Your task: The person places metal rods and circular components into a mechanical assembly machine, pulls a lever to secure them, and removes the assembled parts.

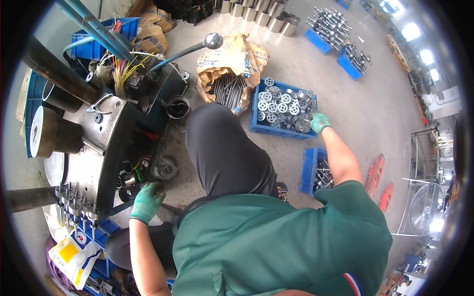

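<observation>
1. Seated beside a large grey machine (106, 143), green-shirted, both hands in green gloves.
2. Right hand (319, 122) stretched out to the near right corner of a blue crate (256, 127) on the floor, down among the round metal parts (284, 106) heaped inside; fingers curled onto the pile, but too small to tell whether clamped on a piece or merely touching.
3. Left hand (146, 201) low by the machine's front edge, fingers bent together over something dark beneath; impossible to tell what, or whether gripped.
4. Judged as early in one cycle: a part being fetched from the crate, nothing yet carried across to the machine.
5. Crate well filled with toothed, wheel-like pieces, so plenty apparently left to handle.
6. Row of small metal shafts (75, 204) standing upright on the machine's lower left edge, possibly finished or waiting pieces; cannot say which.
7. Second, smaller blue crate (310, 170) just beside the right elbow, holding more shaft-like metal pieces.
8. Open paper sack (232, 64) of metal rods beyond the knee, next to the big crate.
9. Long lever with a ball knob (213, 40) rising from the machine, untouched by either hand.
</observation>
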`<state>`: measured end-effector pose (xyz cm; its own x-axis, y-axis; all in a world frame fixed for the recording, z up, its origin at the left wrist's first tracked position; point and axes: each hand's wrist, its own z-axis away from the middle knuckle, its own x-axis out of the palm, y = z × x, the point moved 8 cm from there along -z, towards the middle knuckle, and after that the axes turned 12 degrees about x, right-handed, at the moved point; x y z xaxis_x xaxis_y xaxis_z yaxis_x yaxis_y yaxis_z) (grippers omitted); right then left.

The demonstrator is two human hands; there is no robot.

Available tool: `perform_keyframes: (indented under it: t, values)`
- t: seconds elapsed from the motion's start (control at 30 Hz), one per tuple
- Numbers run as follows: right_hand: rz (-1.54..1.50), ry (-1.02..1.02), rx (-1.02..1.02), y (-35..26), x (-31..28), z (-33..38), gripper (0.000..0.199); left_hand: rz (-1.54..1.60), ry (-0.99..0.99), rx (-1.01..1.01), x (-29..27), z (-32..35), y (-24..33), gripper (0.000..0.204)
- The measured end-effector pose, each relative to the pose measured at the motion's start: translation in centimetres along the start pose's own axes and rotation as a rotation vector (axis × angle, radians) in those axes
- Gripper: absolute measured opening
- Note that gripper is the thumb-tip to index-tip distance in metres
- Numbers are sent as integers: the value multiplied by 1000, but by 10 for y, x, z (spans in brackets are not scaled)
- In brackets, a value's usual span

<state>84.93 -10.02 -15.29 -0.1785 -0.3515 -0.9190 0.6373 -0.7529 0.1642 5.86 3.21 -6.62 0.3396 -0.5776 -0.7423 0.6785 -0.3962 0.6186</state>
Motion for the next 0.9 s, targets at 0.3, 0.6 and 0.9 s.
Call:
perform_keyframes:
  t: [0.3,0.6,0.9]
  values:
    - [385,18,-131,-65,2,-8,32,-62,-24,56,13,-3,-17,39]
    - [-148,-113,242,-36,-10,1,70,-89,-116,-28,15,-5,-11,43]
    - [-134,-36,374,-43,7,-3,62,-132,-89,-37,30,-4,-33,38]
